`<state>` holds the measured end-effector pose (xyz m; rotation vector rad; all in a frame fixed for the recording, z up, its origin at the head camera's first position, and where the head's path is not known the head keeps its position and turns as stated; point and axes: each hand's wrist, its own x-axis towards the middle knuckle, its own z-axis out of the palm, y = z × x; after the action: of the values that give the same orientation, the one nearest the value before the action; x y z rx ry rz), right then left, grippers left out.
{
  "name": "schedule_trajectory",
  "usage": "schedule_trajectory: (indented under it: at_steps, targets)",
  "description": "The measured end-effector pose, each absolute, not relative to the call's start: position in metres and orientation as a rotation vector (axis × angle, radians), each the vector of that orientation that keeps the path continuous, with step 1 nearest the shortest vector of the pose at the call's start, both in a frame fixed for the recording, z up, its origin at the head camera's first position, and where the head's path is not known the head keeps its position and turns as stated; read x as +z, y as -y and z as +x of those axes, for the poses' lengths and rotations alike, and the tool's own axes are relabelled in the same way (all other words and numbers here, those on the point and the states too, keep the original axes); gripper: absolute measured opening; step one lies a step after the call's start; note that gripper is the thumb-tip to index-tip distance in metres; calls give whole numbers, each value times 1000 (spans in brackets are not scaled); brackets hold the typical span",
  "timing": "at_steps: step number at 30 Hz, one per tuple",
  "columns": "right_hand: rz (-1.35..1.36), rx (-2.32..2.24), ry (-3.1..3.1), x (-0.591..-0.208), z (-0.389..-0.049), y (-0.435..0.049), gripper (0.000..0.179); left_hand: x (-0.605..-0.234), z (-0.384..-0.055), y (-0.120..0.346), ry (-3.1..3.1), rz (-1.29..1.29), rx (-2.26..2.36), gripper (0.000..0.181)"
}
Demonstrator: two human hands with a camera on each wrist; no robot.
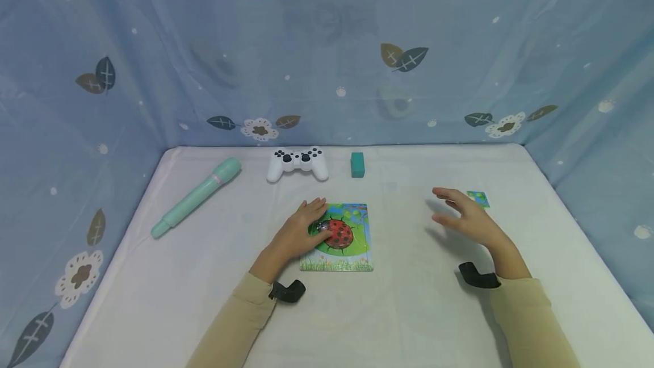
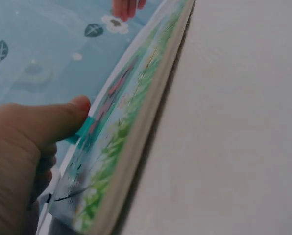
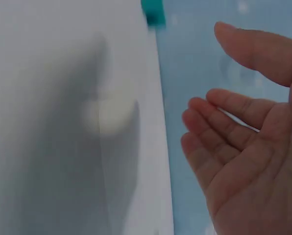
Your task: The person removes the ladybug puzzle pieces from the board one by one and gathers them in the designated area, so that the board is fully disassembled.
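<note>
A square ladybug picture puzzle (image 1: 357, 249) lies flat on the white table, thin seams showing in its surface. Over its left side rests my left hand (image 1: 298, 231), the thumb reaching across the ladybug and the fingers along the upper left edge. In the left wrist view the thumb (image 2: 62, 120) extends over the picture. To the right, my right hand (image 1: 470, 217) hovers over the table holding nothing, its fingers loosely bent and thumb apart. The right wrist view shows its bare palm (image 3: 254, 156). Just beyond that hand lies a small green and blue square piece (image 1: 479, 199), partly covered by it.
A white game controller (image 1: 297, 163) and a small teal block (image 1: 357, 164) stand along the back of the table. At the left lies a long mint-green tube-shaped object (image 1: 196, 197). Blue patterned cloth (image 1: 327, 61) rises behind the table (image 1: 409, 317) and at both sides.
</note>
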<state>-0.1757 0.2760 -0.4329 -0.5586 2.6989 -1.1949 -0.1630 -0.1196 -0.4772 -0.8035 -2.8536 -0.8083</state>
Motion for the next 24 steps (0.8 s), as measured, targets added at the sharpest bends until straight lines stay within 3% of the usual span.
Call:
schedule_trajectory:
  at_steps: [13, 24]
  targets:
    - [-857, -1278, -2534, -439, -172, -136, 57, -484, -160, 128, 2851, -785, -815, 70]
    - [-735, -1124, -2698, -458, -173, -99, 53, -487, -160, 128, 2845, -782, -797, 68]
